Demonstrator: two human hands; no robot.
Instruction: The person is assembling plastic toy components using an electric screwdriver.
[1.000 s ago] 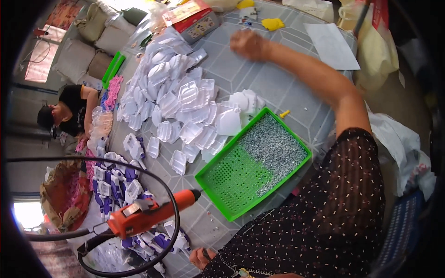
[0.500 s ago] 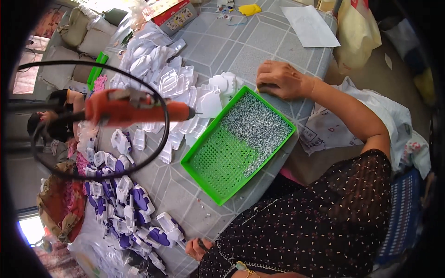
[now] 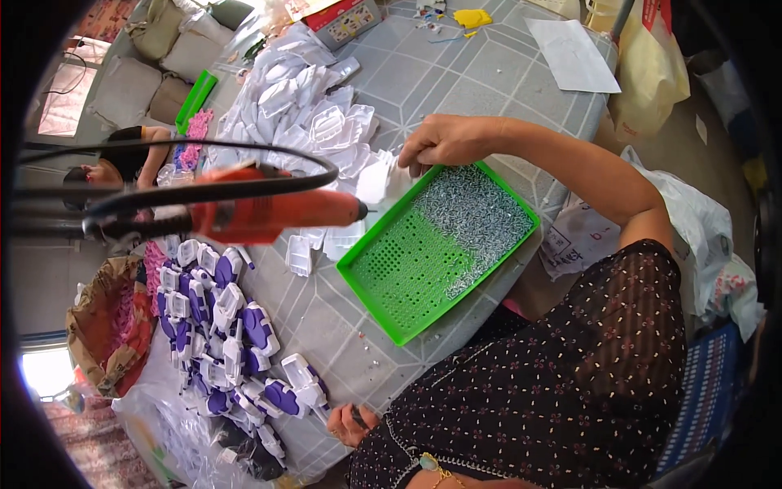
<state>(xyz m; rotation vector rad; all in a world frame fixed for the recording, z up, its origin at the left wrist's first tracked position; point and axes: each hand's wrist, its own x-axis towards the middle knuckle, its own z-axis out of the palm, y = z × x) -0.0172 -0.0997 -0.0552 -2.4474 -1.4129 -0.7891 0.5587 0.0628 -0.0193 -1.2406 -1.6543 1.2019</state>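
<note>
My right hand (image 3: 444, 145) reaches over the far corner of a green perforated tray (image 3: 349, 262). Its fingers are curled, their tips against a white plastic part (image 3: 381, 176) at the edge of a white heap. Small silvery screws (image 3: 481, 210) cover the far right portion of the tray. Low in the view, my left hand (image 3: 352, 424) rests by the table's near edge with bent fingers. Something dark shows at those fingers, and the dress hides the rest. A red electric screwdriver (image 3: 281, 210) hangs by a black cord, its bit pointing at the tray, with neither hand touching it.
White plastic parts (image 3: 281, 98) are heaped at the far left. Several white-and-purple assembled pieces (image 3: 232, 326) lie nearer. A paper sheet (image 3: 574, 55) and yellow scrap (image 3: 472, 18) lie farther back. Another person (image 3: 126, 167) sits at left, beyond a brown sack (image 3: 102, 326) with pink pieces.
My right hand has moved left from beside the tray's far corner to the white parts. The screwdriver and its cord look shifted, as the whole view has moved. My left hand stays low.
</note>
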